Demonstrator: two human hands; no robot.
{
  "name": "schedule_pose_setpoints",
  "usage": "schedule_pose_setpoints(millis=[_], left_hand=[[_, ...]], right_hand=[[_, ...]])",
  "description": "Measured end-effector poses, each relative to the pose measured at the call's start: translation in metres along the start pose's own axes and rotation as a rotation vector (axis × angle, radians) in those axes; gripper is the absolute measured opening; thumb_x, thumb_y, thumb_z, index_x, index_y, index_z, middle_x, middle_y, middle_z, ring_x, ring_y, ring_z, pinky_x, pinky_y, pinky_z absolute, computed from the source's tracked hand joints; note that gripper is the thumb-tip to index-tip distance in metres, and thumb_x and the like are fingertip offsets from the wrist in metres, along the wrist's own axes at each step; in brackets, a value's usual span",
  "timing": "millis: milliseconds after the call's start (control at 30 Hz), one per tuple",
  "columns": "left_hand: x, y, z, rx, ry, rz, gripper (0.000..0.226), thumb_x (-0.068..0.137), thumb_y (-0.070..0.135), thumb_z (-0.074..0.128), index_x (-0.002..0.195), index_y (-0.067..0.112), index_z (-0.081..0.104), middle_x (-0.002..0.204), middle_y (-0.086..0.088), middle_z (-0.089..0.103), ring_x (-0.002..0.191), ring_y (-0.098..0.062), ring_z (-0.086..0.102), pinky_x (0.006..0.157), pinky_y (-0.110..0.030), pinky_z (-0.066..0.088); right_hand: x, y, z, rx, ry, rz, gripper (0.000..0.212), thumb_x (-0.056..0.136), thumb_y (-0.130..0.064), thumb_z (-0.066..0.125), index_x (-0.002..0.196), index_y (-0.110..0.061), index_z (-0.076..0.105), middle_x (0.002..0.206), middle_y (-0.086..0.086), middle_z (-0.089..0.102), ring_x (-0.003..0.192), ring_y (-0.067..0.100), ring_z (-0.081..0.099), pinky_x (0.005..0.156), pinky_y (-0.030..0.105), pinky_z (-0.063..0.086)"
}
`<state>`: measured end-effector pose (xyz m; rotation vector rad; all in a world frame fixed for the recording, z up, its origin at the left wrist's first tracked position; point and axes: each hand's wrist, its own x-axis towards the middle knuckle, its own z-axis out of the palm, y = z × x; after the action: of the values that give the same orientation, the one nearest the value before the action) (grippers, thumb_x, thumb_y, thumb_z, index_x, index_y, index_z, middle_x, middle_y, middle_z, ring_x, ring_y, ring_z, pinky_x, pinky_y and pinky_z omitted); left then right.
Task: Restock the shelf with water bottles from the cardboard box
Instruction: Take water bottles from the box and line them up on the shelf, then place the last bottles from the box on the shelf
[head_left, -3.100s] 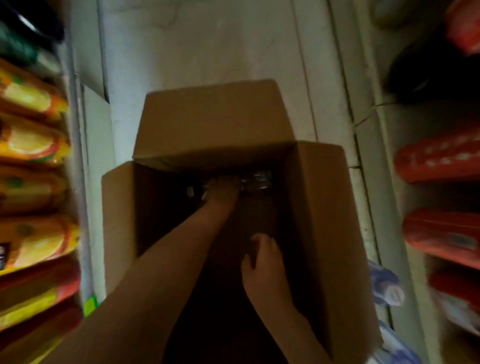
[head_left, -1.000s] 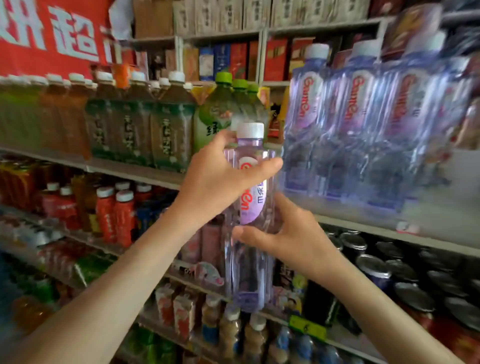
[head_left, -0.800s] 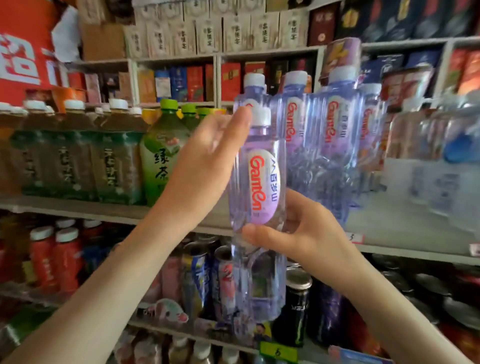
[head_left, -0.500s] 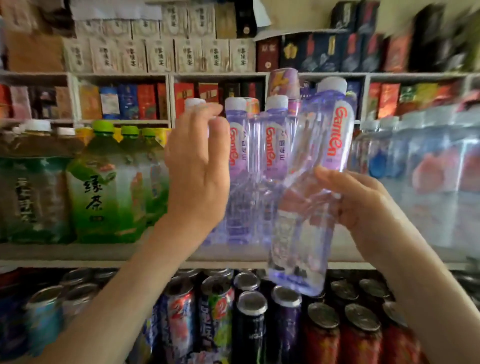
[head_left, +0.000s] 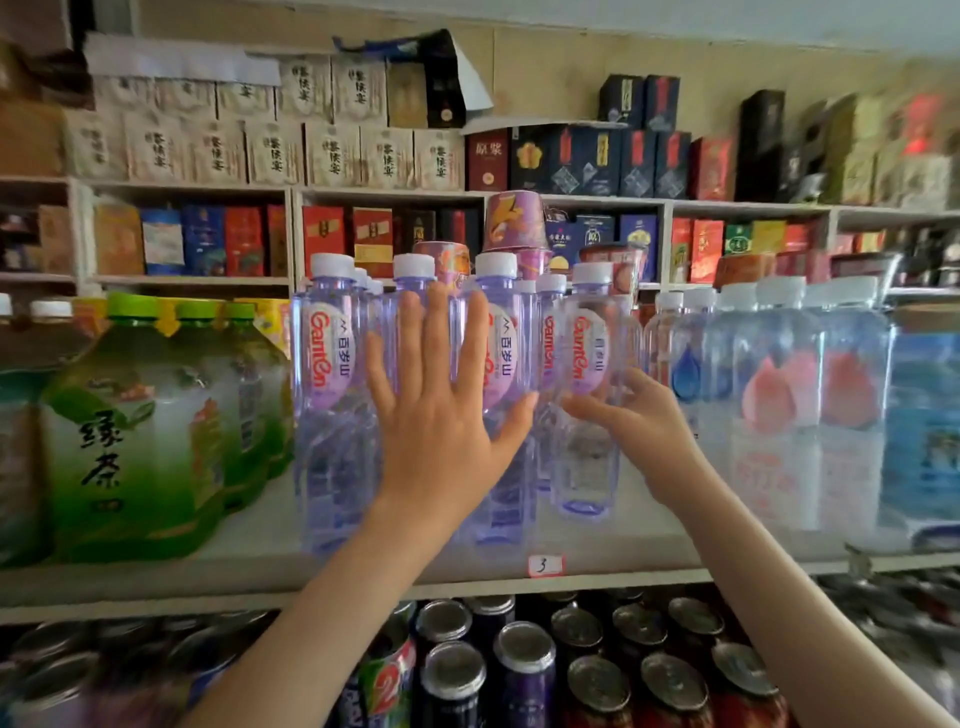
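Note:
A row of clear purple-tinted water bottles (head_left: 327, 395) with white caps stands on the pale shelf (head_left: 260, 540). My left hand (head_left: 441, 410) lies flat with spread straight fingers against the fronts of the middle bottles. My right hand (head_left: 631, 431) curls its fingers round the rightmost purple bottle (head_left: 589, 395), which stands upright on the shelf just behind the front row. The cardboard box is out of view.
Large green tea bottles (head_left: 140, 431) crowd the shelf to the left. Clear water bottles with pink and blue drop labels (head_left: 779, 395) stand to the right. Drink cans (head_left: 524, 670) fill the shelf below. Boxed goods (head_left: 332, 150) line the upper shelves. A price tag (head_left: 544, 565) marks the shelf edge.
The bottle, tilted in my right hand half a second ago, now stands upright on the shelf. My left hand has left it and spread flat against the neighbouring bottles.

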<state>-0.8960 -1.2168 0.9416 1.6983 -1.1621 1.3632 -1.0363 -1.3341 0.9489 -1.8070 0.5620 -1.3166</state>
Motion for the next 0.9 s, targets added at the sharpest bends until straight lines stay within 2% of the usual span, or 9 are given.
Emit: schedule_pose_setpoints(millis=[100,233,400,467,567,633,700,800,900], left_hand=[[0.0,0.001,0.003,0.013,-0.008,0.017,0.079,0.089,0.058,0.037,0.15,0.012,0.015,0.157,-0.012,0.014,0.145,-0.034,0.006,0.115,-0.055,0.004],[0.0,0.003,0.005,-0.001,-0.014,0.017,0.077,0.09,0.056,0.036,0.15,0.012,0.014,0.157,-0.011,0.017,0.145,-0.035,0.007,0.116,-0.054,0.005],[0.0,0.003,0.007,-0.016,-0.006,0.03,0.076,0.091,0.054,0.037,0.149,0.01,0.016,0.157,-0.012,0.018,0.145,-0.035,0.007,0.116,-0.054,0.006],[0.0,0.002,0.006,-0.036,-0.004,0.04,0.075,0.091,0.053,0.038,0.149,0.01,0.017,0.156,-0.013,0.018,0.145,-0.035,0.008,0.117,-0.053,0.006],[-0.01,0.003,-0.001,-0.151,0.024,0.052,0.069,0.092,0.048,0.041,0.147,0.009,0.028,0.154,-0.017,0.023,0.143,-0.034,0.016,0.116,-0.052,0.008],[-0.026,0.004,-0.011,-0.236,0.065,0.071,0.059,0.092,0.041,0.046,0.138,0.006,0.042,0.147,-0.018,0.036,0.138,-0.031,0.028,0.115,-0.051,0.017],[-0.05,0.001,-0.024,-0.325,0.097,0.096,0.046,0.091,0.031,0.051,0.128,0.003,0.051,0.137,-0.018,0.047,0.129,-0.028,0.039,0.109,-0.047,0.03],[-0.093,-0.013,-0.043,-0.438,0.066,0.101,0.034,0.09,0.019,0.052,0.117,-0.001,0.058,0.122,-0.015,0.058,0.115,-0.024,0.05,0.101,-0.034,0.038],[-0.144,-0.034,-0.057,-0.482,-0.071,0.053,0.03,0.084,0.011,0.052,0.109,-0.002,0.06,0.108,-0.013,0.064,0.102,-0.023,0.054,0.093,-0.03,0.042]], right_hand=[[0.007,0.0,0.01,-0.149,-0.042,-0.012,0.043,0.067,-0.039,0.078,0.102,-0.019,0.064,0.094,-0.003,0.072,0.086,0.017,0.069,0.082,0.044,0.056],[0.004,0.001,0.015,-0.121,-0.113,-0.013,0.038,0.076,-0.038,0.074,0.108,-0.021,0.063,0.1,-0.006,0.071,0.094,0.013,0.067,0.091,0.044,0.052],[-0.003,-0.003,0.012,-0.143,-0.199,-0.018,0.04,0.086,-0.035,0.064,0.122,-0.022,0.053,0.093,-0.016,0.061,0.08,-0.005,0.056,0.074,0.021,0.049],[-0.008,-0.004,0.014,-0.167,-0.191,0.001,0.046,0.087,-0.037,0.063,0.127,-0.021,0.048,0.098,-0.017,0.058,0.082,-0.006,0.054,0.075,0.021,0.048],[-0.024,-0.003,0.021,-0.295,0.008,-0.101,0.055,0.088,-0.034,0.063,0.134,-0.016,0.039,0.126,-0.009,0.051,0.11,0.005,0.049,0.091,0.022,0.039],[-0.047,-0.006,0.03,-0.356,0.226,-0.332,0.055,0.09,-0.022,0.062,0.136,-0.006,0.037,0.131,0.003,0.045,0.121,0.014,0.043,0.093,0.013,0.029],[-0.079,-0.008,0.042,-0.311,0.304,-0.575,0.045,0.088,-0.012,0.059,0.129,-0.002,0.041,0.124,0.005,0.045,0.117,0.02,0.046,0.097,0.018,0.035],[-0.13,0.002,0.066,-0.245,0.126,-0.758,0.031,0.087,-0.009,0.055,0.117,-0.011,0.045,0.11,-0.009,0.042,0.098,0.013,0.049,0.087,0.021,0.043],[-0.17,0.024,0.098,-0.232,-0.13,-0.721,0.021,0.086,-0.007,0.053,0.107,-0.007,0.052,0.097,0.0,0.052,0.09,0.012,0.05,0.081,0.019,0.043]])
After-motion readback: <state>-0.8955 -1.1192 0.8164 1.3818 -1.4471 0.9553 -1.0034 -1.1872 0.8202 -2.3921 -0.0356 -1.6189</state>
